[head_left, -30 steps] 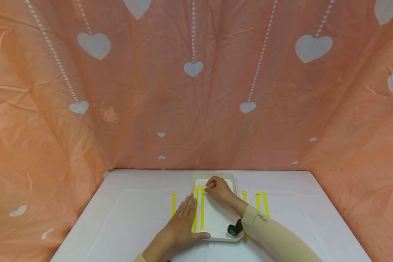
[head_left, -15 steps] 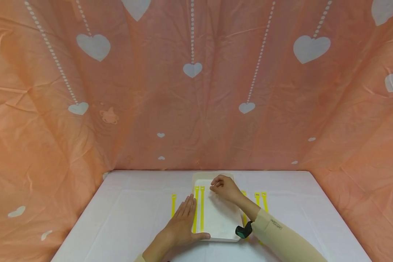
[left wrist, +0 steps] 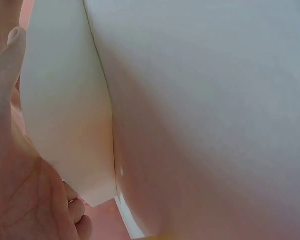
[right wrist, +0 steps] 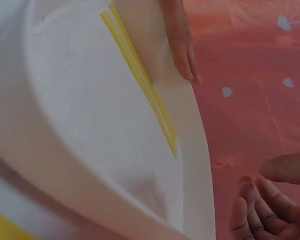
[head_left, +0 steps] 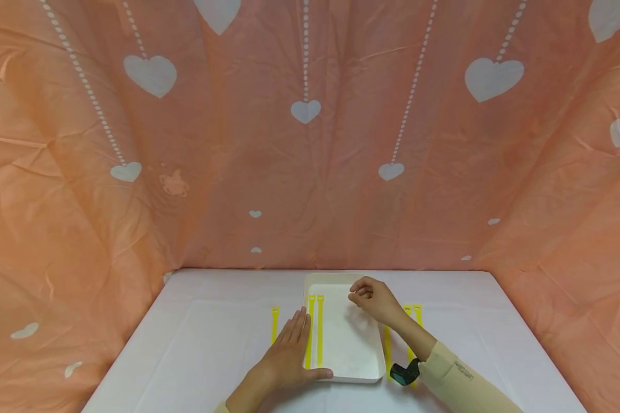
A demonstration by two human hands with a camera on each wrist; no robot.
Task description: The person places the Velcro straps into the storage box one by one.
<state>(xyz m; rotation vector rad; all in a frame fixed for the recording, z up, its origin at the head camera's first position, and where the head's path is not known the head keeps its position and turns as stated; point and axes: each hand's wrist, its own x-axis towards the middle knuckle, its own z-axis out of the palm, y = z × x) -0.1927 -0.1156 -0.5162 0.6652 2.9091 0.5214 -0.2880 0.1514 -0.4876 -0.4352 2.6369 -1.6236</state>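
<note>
A white rectangular tray (head_left: 348,353) lies on the white table. Inside, along its left side, two yellow slotted cable straps (head_left: 320,332) lie side by side. My left hand (head_left: 286,351) rests against the tray's near left corner, fingers straight and thumb over the near rim; it hides part of the leftmost strap. Above the tray's far right part is my right hand (head_left: 374,301), its fingers loosely bent. In the right wrist view, the right hand (right wrist: 270,205) has nothing between thumb and fingers.
Several more yellow straps (head_left: 418,314) lie on the table right of the tray, partly under the right forearm. Another strap (head_left: 275,324) is left of the tray, its near end behind the left hand. A pink curtain with hearts (head_left: 341,189) encloses the table.
My right hand has moved away from the two straps in the tray, rightward toward the tray's right rim. The left hand and the straps in the tray stay where they were.
</note>
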